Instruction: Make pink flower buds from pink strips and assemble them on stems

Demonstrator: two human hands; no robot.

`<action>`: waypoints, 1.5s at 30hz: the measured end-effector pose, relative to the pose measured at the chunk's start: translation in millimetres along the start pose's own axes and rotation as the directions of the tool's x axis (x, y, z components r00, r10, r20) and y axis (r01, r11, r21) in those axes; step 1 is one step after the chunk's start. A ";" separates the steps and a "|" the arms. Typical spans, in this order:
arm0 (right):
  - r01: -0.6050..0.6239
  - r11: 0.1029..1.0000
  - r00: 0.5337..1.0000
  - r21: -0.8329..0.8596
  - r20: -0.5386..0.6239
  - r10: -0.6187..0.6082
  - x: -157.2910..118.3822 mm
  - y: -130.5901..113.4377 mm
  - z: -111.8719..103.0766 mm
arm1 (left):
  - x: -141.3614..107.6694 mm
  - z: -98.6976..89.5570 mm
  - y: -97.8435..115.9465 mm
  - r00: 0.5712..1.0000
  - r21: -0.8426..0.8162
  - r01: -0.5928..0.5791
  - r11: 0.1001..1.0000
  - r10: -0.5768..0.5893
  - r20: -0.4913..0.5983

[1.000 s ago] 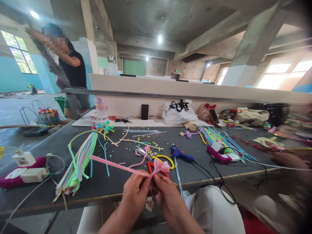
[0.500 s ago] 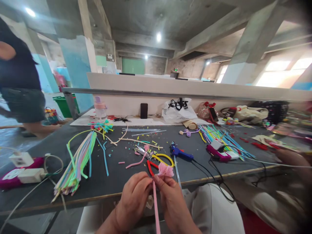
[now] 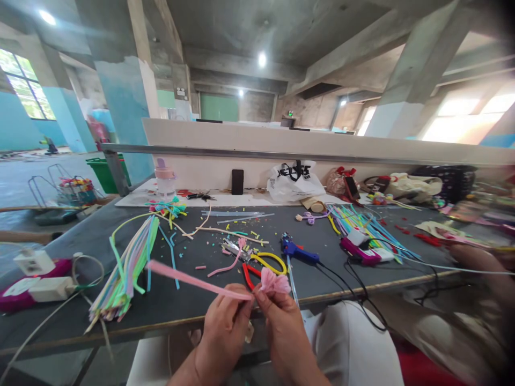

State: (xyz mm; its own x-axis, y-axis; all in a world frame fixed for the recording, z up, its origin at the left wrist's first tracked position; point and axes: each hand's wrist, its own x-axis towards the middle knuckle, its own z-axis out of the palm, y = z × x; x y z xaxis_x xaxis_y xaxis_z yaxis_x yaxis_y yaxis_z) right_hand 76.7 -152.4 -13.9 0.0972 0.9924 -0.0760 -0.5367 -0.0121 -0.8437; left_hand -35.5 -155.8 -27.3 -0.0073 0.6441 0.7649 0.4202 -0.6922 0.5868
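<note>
A long pink pipe cleaner [image 3: 189, 279] runs leftward from the fingers of my left hand [image 3: 227, 327], which is closed in a pinch on it. My right hand [image 3: 284, 327] pinches a fluffy pink pipe-cleaner flower [image 3: 274, 281] just beside it. The fingertips of both hands nearly meet, and the join between strand and flower is hidden there. Just beyond lie pliers [image 3: 251, 273] with one red and one yellow handle. A short pink pipe-cleaner stem [image 3: 231, 265] rests left of them. To the right is a blue glue gun [image 3: 300, 251] with a black cord.
Bundles of coloured pipe cleaners lie at left [image 3: 131, 262] and right [image 3: 356, 225]. Power strips [image 3: 44, 284] with cables sit on the dark table [image 3: 189, 305]. A phone [image 3: 237, 182], bottle [image 3: 164, 179] and white bag [image 3: 295, 182] stand behind. Another person's arm [image 3: 478, 268] shows at right.
The long pink pipe cleaner has swung from hanging down towards me to pointing left over the table. My left hand has turned with it. The person at far left has mostly left view.
</note>
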 end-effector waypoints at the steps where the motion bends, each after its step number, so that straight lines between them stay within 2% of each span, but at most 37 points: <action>1: 0.025 0.999 1.000 -0.023 -0.005 -0.025 0.9 0.4 -1.0 | 0.0 2.3 3.0 0.994 -0.069 0.112 0.991 -0.112 -0.004; 2: 0.055 0.997 0.998 -0.052 -0.004 -0.055 1.7 0.5 -2.1 | 0.3 4.3 6.2 0.972 -0.156 0.232 0.960 -0.233 0.015; 4: 0.113 0.986 0.994 -0.123 0.005 -0.113 3.0 -0.5 -4.5 | 1.7 7.8 12.4 0.879 -0.363 0.473 0.803 -0.461 0.125; 5: 0.137 0.978 0.990 -0.159 0.011 -0.137 3.5 -1.6 -5.6 | 2.7 9.3 15.2 0.818 -0.471 0.562 0.680 -0.543 0.193; 7: 0.171 0.960 0.985 -0.220 0.023 -0.170 4.3 -4.2 -7.4 | 5.0 11.2 19.6 0.707 -0.646 0.648 0.404 -0.635 0.312; 8: 0.181 0.953 0.983 -0.242 0.038 -0.177 4.7 -5.5 -8.1 | 6.1 11.5 21.1 0.663 -0.695 0.660 0.285 -0.656 0.361; 10: 0.191 0.948 0.981 -0.254 0.075 -0.178 5.6 -7.3 -9.1 | 7.9 11.1 22.4 0.592 -0.727 0.677 0.116 -0.673 0.444; 15: 0.166 0.966 0.983 -0.200 0.107 -0.147 9.0 -5.9 -12.4 | 9.1 7.0 17.7 0.442 -0.670 0.717 -0.191 -0.618 0.650; 17: 0.185 0.961 0.980 -0.207 0.114 -0.164 10.7 -4.2 -13.8 | 9.0 6.2 15.5 0.403 -0.631 0.719 -0.290 -0.566 0.719; 18: 0.194 0.958 0.978 -0.212 0.119 -0.171 11.7 -3.2 -14.2 | 9.0 6.1 14.9 0.390 -0.615 0.724 -0.312 -0.550 0.738; 19: 0.191 0.959 0.978 -0.209 0.125 -0.167 12.7 -2.1 -14.1 | 9.0 6.1 14.6 0.387 -0.611 0.731 -0.304 -0.552 0.738; 20: 0.174 0.965 0.980 -0.197 0.132 -0.150 13.6 -0.9 -13.6 | 9.1 6.3 14.5 0.399 -0.621 0.740 -0.259 -0.576 0.714; 21: 0.145 0.974 0.983 -0.176 0.141 -0.121 14.5 0.3 -12.5 | 9.3 6.5 14.4 0.426 -0.640 0.748 -0.173 -0.616 0.663; 23: 0.069 0.990 0.989 -0.125 0.142 -0.051 15.5 2.9 -9.4 | 9.6 6.4 13.7 0.519 -0.643 0.757 0.116 -0.704 0.484; 25: 0.010 0.996 0.995 -0.088 0.104 -0.001 15.1 4.9 -5.8 | 9.7 5.0 11.2 0.670 -0.514 0.704 0.490 -0.699 0.251; 26: -0.007 0.997 0.997 -0.077 0.074 0.013 14.3 5.6 -4.2 | 9.6 3.7 9.1 0.761 -0.398 0.630 0.667 -0.632 0.144; 27: -0.025 0.997 0.998 -0.071 0.049 0.028 13.3 6.0 -3.0 | 9.3 2.0 6.3 0.854 -0.269 0.513 0.815 -0.518 0.057; 28: -0.042 0.997 0.998 -0.065 0.034 0.044 12.2 6.3 -2.3 | 8.8 0.1 3.0 0.933 -0.148 0.356 0.923 -0.361 -0.004; 29: -0.062 0.996 0.997 -0.060 0.036 0.064 11.1 6.6 -1.9 | 8.0 -2.0 -0.6 0.981 -0.041 0.186 0.982 -0.188 -0.037; 30: -0.083 0.995 0.995 -0.059 0.045 0.085 10.3 6.8 -1.9 | 6.9 -4.0 -4.5 0.999 0.041 0.023 0.999 -0.022 -0.042; 32: -0.121 0.990 0.990 -0.076 0.057 0.126 9.4 7.6 -2.5 | 4.0 -7.6 -12.0 0.980 0.141 -0.201 0.969 0.201 0.014; 35: -0.146 0.984 0.988 -0.101 0.035 0.150 9.1 9.0 -3.3 | -1.0 -10.9 -20.5 0.940 0.205 -0.340 0.918 0.325 0.102; 38: -0.138 0.986 0.989 -0.090 0.047 0.142 6.4 8.9 -2.1 | -4.9 -12.1 -23.3 0.922 0.228 -0.386 0.894 0.369 0.112; 45: -0.046 0.996 0.993 -0.078 0.101 0.054 -4.1 3.8 0.7 | -10.5 -9.1 -16.8 0.967 0.214 -0.253 0.944 0.243 0.075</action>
State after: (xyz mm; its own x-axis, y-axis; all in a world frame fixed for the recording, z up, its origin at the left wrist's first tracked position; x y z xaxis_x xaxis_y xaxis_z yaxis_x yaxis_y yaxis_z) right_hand 73.7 -156.4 -16.5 -0.0174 0.9976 -0.0670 -0.4733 -0.0672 -0.8783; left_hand -50.8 -153.9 -42.8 0.1629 0.4794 0.8623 0.5921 -0.7467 0.3033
